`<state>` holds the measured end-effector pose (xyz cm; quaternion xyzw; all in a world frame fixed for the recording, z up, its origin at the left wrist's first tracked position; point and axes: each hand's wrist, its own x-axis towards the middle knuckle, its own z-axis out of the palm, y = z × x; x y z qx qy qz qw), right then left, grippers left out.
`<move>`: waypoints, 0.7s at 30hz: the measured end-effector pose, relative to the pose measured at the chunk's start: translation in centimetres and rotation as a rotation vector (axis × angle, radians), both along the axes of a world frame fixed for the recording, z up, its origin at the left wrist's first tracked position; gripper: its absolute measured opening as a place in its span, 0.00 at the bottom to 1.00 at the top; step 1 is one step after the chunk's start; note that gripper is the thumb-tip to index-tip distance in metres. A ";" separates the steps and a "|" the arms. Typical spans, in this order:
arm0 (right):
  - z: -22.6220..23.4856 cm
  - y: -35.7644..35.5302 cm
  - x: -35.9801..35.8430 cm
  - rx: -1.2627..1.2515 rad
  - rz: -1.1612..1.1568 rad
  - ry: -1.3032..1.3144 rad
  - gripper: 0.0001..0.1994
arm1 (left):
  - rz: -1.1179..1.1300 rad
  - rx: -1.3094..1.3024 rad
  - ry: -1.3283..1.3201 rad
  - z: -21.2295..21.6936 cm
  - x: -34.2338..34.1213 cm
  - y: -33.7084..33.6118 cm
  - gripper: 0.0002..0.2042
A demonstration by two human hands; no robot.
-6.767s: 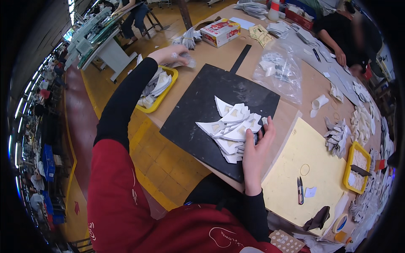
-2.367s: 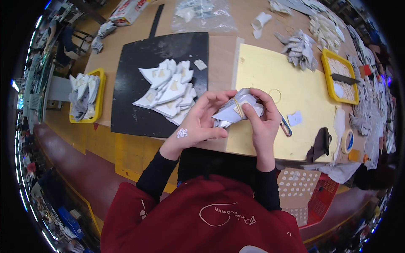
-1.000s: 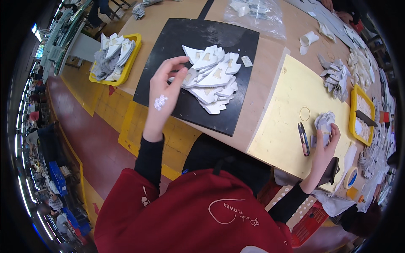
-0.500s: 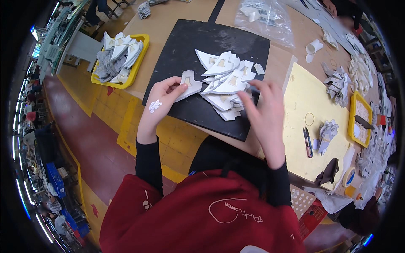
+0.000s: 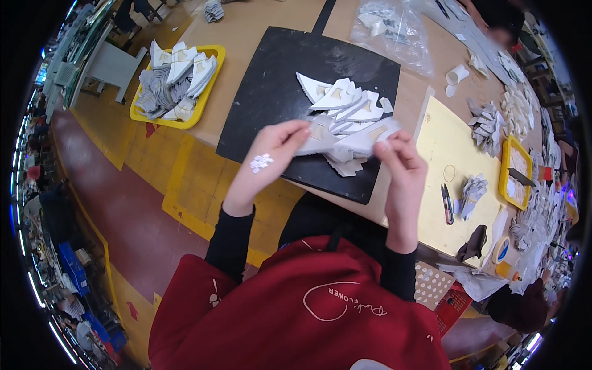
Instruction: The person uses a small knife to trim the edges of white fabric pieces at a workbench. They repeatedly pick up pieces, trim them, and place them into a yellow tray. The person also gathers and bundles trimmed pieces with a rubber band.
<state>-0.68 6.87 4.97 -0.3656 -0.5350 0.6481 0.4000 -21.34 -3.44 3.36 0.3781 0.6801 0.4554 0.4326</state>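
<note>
My left hand (image 5: 276,151) pinches a white cut-out piece with a beige patch (image 5: 318,143) between thumb and fingers. Opposite it, my right hand (image 5: 404,163) grips a second such white piece (image 5: 373,134) by its right end. The two held pieces meet or overlap in the middle; which one lies on top I cannot tell. Behind and beneath them a loose pile of like pieces (image 5: 340,95), pointed and jagged-edged, lies on a black board (image 5: 265,80). The held pieces hide part of that pile.
A yellow basket (image 5: 202,111) of similar pieces stands at the left. On the right are a pale yellow sheet (image 5: 435,160), thread snippers (image 5: 447,203), a small grey-white bundle (image 5: 473,196) and another yellow tray (image 5: 507,166). A clear plastic bag (image 5: 401,43) lies at the back, near another person's arm (image 5: 475,15).
My left hand has moved right with its piece, over the pile. My right hand has closed on a piece and raised it from the pile, and the two pieces are now together.
</note>
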 end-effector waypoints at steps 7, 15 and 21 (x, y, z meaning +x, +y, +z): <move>-1.0 -1.8 -1.6 0.482 0.015 -0.429 0.12 | -0.141 0.133 -0.067 0.7 3.0 1.5 0.12; -3.2 -0.3 -1.4 0.509 0.039 -0.526 0.38 | -0.225 0.422 0.626 0.7 2.3 3.6 0.17; -4.9 -0.4 -3.0 0.780 0.186 -0.831 0.35 | -0.291 0.329 0.527 3.0 -1.4 4.6 0.20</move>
